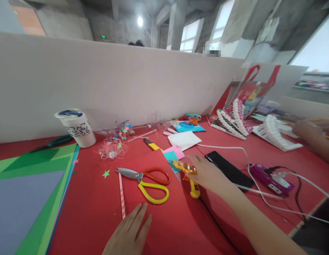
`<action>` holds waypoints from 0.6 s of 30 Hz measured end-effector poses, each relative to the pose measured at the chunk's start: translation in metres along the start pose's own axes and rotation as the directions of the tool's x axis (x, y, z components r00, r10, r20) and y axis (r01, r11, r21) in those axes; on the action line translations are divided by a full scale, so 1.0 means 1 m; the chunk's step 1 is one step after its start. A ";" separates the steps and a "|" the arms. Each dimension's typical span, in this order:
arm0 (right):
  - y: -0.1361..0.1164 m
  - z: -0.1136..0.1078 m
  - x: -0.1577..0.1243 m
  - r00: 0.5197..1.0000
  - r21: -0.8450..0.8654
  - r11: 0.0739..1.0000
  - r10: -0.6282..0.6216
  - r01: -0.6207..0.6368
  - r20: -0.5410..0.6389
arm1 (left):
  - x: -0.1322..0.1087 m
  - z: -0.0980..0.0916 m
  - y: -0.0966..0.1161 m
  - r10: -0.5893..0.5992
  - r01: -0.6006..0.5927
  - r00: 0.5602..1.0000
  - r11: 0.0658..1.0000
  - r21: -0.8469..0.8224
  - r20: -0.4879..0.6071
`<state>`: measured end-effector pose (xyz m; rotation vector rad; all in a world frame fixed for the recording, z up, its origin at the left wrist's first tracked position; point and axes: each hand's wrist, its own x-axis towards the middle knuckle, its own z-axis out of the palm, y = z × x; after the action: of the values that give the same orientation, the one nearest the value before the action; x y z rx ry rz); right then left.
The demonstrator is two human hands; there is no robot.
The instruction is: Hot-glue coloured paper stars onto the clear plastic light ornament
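My left hand (129, 230) lies flat with its fingers out on a red sheet of paper (159, 219), beside a pink patterned paper strip (122, 194). My right hand (207, 173) grips the rear of a yellow hot glue gun (188, 168); some of its fingers are hidden. The gun lies on its side, nozzle pointing left, its black cord trailing toward me. Between my hands rest scissors (143, 179) with one red and one yellow handle loop, blades slightly apart. Past the nozzle are small teal (171, 156) and pink paper pieces (177, 151).
A lidded white cup (78, 127) stands left, behind stacked coloured paper (23, 198). Curly shreds (112, 148) and a utility knife (152, 144) lie mid-table. Right are a black phone (229, 170), purple power strip (271, 179), white cables and another person's arm (313, 136).
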<state>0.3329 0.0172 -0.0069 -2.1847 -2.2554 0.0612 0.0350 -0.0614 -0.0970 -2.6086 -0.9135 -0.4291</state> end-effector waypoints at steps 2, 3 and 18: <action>0.001 -0.002 0.004 1.000 -0.017 1.000 -0.004 0.004 0.005 | -0.004 0.002 0.000 -0.008 0.008 1.000 1.000 0.009 0.017; 0.001 -0.004 0.008 1.000 -0.018 1.000 -0.014 0.014 0.002 | -0.006 0.003 0.001 -0.023 0.023 0.999 1.000 -0.009 0.031; -0.049 -0.004 0.107 0.947 -0.001 0.952 -0.304 0.305 0.100 | 0.000 -0.015 0.014 -0.108 0.125 0.983 0.986 -0.108 0.149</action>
<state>0.2802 0.1222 -0.0041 -1.8501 -2.6275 0.1541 0.0417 -0.0780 -0.0862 -2.7302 -1.1246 -0.3383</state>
